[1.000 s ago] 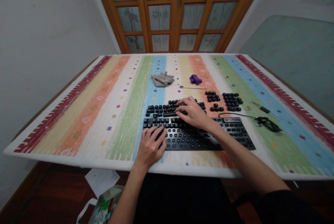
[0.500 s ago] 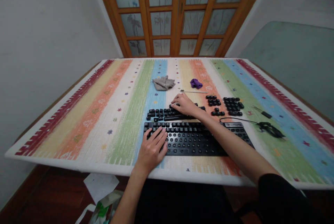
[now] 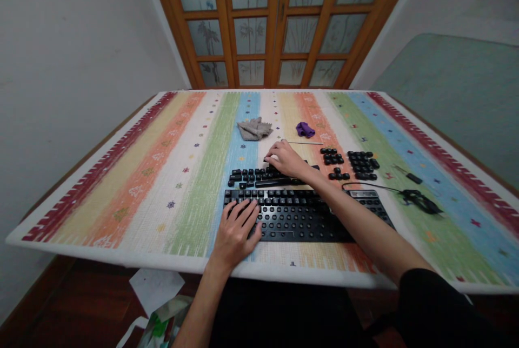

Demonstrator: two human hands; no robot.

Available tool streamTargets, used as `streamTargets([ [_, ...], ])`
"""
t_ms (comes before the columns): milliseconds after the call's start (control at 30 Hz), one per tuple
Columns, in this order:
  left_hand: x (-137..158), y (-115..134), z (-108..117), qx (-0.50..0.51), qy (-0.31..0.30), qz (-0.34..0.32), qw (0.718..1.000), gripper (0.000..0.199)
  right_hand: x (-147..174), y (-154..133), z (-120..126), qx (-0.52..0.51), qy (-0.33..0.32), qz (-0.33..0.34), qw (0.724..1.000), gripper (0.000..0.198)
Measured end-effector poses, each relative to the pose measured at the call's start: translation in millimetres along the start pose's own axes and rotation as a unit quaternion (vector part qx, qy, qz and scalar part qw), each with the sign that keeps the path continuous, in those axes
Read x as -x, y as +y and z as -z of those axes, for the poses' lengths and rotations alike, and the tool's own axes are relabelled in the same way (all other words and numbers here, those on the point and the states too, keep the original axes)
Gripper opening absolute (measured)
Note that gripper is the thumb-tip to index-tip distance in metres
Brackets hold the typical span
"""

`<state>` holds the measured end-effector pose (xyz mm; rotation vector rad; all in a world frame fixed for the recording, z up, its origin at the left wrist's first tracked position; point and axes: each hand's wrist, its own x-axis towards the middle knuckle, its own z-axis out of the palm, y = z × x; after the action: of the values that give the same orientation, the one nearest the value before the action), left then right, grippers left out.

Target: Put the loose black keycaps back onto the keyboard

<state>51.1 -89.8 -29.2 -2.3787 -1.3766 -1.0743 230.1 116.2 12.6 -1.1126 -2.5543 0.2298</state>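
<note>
A black keyboard [image 3: 298, 226] lies near the table's front edge, its upper rows capped and bare switch stems showing below. My left hand [image 3: 238, 232] rests with fingers spread on its left end. Behind the keyboard are loose black keycaps [image 3: 245, 176], including a long space bar [image 3: 275, 181]. Above this group, my right hand [image 3: 286, 159] is closed in a pinch. A small black keycap [image 3: 266, 160] shows at its fingertips. My right forearm crosses over the keyboard and hides part of it, and the hand covers some loose keycaps.
Farther back are a grey cloth [image 3: 254, 129], a purple cloth [image 3: 305, 129] and a thin metal rod [image 3: 308, 143]. On the right sit more keycaps [image 3: 360, 164], a coiled cable [image 3: 421, 202] and a small black-handled tool [image 3: 413, 178]. A striped cloth [image 3: 162, 191] covers the table.
My right hand has lifted slightly away from the loose keycaps, with a keycap now showing at its fingertips. The left hand stays on the keyboard, its fingers a little more spread.
</note>
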Motion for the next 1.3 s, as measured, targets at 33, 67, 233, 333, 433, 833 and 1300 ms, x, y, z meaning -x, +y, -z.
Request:
streamTargets([
  [33,-0.1,0.1,0.2,-0.001,0.0,0.002,1.0,0.033,4.8,-2.7,2.5,-0.009,0.013,0.012,1.0,0.021],
  [67,-0.1,0.2,0.4,-0.001,-0.001,0.005,1.0,0.032,10.8,-6.2,5.0,-0.022,0.027,0.03,0.999,0.02],
  [233,0.7,-0.3,0.7,-0.001,-0.017,0.005,1.0,0.031,54.6,-35.0,15.0,-0.093,0.067,0.124,0.986,0.018],
  [333,1.5,-1.0,0.3,0.001,-0.02,0.003,1.0,0.031,80.8,-54.6,16.9,-0.1,0.073,0.137,0.983,0.02],
  [433,1.8,-1.0,-0.2,0.005,-0.014,0.0,1.0,0.033,99.0,-68.5,14.1,-0.077,0.084,0.156,0.981,0.021],
  [833,2.9,1.2,1.4,0.014,-0.012,-0.01,1.0,0.032,114.3,-78.3,-14.8,0.01,0.134,0.204,0.97,0.017],
  [1300,0.2,2.2,3.4,0.004,-0.023,-0.016,1.0,0.033,115.9,-75.7,-17.7,0.003,0.14,0.165,0.976,0.019],
])
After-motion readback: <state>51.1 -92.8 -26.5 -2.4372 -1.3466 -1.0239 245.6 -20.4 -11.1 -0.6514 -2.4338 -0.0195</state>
